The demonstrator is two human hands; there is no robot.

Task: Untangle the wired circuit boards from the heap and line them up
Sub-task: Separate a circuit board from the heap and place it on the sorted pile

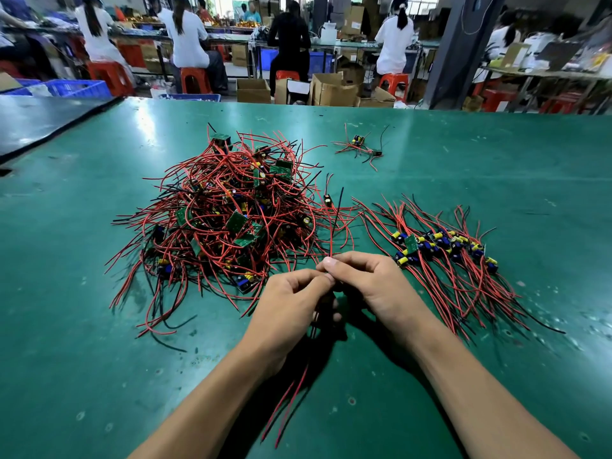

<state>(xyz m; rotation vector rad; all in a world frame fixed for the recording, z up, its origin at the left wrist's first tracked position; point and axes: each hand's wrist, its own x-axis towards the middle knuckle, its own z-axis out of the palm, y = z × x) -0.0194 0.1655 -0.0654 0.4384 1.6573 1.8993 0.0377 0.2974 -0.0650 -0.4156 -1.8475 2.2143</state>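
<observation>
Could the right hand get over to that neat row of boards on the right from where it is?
Probably yes. The right hand sits just beside the lined-up row, with only bare green table between them. It is pinching wires together with the left hand, though.

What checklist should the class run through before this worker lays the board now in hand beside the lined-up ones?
1. Both hands grip the wires: left hand and right hand, ok.
2. Held wires free of the heap: cannot tell.
3. Held board visible: not ok, hidden by the hands.
4. Row of boards orderly: ok.
5. Bare table beside the row: ok.
</observation>
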